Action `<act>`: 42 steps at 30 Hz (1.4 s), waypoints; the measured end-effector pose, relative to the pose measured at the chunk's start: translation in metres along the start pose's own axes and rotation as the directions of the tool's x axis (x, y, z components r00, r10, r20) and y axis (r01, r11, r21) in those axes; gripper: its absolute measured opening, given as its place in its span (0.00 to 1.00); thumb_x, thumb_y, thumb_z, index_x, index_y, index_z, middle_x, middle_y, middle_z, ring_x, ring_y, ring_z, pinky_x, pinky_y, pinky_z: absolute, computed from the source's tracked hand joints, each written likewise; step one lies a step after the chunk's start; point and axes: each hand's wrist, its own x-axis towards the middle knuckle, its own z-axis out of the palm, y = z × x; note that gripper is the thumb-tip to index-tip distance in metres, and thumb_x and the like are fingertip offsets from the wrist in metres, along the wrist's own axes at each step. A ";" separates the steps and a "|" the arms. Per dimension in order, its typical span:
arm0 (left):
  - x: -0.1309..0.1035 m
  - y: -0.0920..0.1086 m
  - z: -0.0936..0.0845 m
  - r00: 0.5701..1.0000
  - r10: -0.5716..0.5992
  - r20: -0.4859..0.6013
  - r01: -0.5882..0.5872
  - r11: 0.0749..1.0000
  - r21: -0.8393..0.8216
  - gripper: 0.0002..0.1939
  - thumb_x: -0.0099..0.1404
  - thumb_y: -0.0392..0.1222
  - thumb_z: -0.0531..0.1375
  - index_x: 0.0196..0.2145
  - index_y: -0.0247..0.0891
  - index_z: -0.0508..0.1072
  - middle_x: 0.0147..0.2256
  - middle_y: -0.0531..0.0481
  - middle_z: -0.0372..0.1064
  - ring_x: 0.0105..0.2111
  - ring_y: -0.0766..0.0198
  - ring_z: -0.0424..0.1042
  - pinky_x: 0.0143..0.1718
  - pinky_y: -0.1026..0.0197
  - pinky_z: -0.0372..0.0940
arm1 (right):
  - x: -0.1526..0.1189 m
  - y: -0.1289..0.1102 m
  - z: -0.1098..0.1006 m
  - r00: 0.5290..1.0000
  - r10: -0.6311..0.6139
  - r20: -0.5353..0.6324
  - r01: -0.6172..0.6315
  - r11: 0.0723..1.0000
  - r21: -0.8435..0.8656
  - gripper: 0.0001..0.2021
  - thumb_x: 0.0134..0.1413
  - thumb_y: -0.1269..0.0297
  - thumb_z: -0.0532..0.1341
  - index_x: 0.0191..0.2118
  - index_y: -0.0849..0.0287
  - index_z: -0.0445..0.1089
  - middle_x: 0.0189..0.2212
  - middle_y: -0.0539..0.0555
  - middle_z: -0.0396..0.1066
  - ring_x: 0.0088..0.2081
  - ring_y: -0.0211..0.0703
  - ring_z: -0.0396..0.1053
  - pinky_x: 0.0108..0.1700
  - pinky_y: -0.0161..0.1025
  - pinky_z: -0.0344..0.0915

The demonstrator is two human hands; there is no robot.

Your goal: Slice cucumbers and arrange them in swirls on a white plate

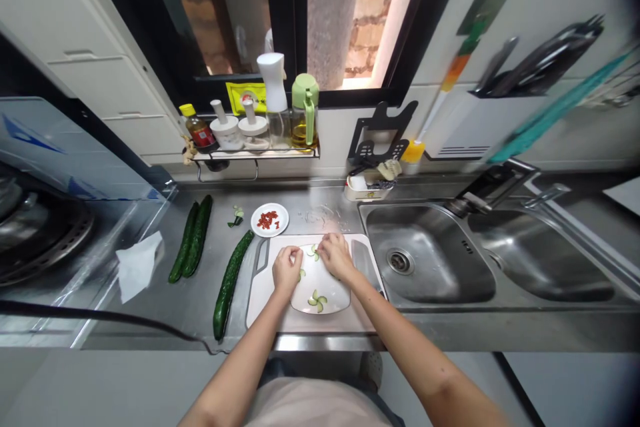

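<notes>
A white plate (327, 287) lies on the pale cutting board (265, 293). Green cucumber slices (317, 301) form a small fan near the plate's front edge. My right hand (335, 255) has its fingers pinched beside another group of slices (313, 252) at the back of the plate; what it holds is too small to name. At the plate's left edge, my left hand (287, 269) is closed, thumb and fingertips together, near a slice (301, 275); anything between them is hidden. Small red pieces (268, 219) sit in a white dish (256, 219) behind the board.
One cucumber (233, 283) lies left of the board, with two more (194, 239) farther left. A white paper (139, 267) is near the stove. The sink (430, 253) is on the right, and a rack (257, 155) holds bottles at the back.
</notes>
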 end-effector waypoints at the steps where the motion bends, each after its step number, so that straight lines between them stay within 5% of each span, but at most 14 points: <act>1: 0.001 0.000 0.001 1.000 0.007 0.017 -0.007 1.000 0.026 0.08 0.64 0.44 0.56 0.34 0.40 0.73 0.32 0.51 0.71 0.32 0.65 0.68 0.36 0.63 0.60 | 0.000 0.000 0.001 1.000 -0.008 0.001 0.008 1.000 -0.014 0.06 0.59 0.65 0.57 0.35 0.56 0.71 0.44 0.56 0.65 0.50 0.50 0.55 0.51 0.46 0.55; 14: 0.019 0.016 0.012 0.978 -0.083 0.194 0.016 0.947 0.322 0.08 0.64 0.46 0.58 0.35 0.42 0.74 0.38 0.49 0.73 0.42 0.58 0.69 0.43 0.58 0.53 | 0.003 0.002 0.006 0.998 -0.058 0.040 0.062 0.992 -0.113 0.06 0.59 0.66 0.57 0.36 0.56 0.72 0.47 0.57 0.64 0.51 0.50 0.54 0.51 0.46 0.54; 42: 0.026 0.016 0.026 0.961 -0.098 0.257 -0.010 0.921 0.390 0.09 0.65 0.46 0.57 0.37 0.42 0.74 0.40 0.47 0.72 0.43 0.56 0.67 0.45 0.55 0.51 | 0.001 0.004 0.013 0.999 -0.037 0.017 0.039 0.992 -0.124 0.06 0.59 0.66 0.57 0.36 0.56 0.72 0.46 0.58 0.64 0.51 0.51 0.54 0.51 0.46 0.54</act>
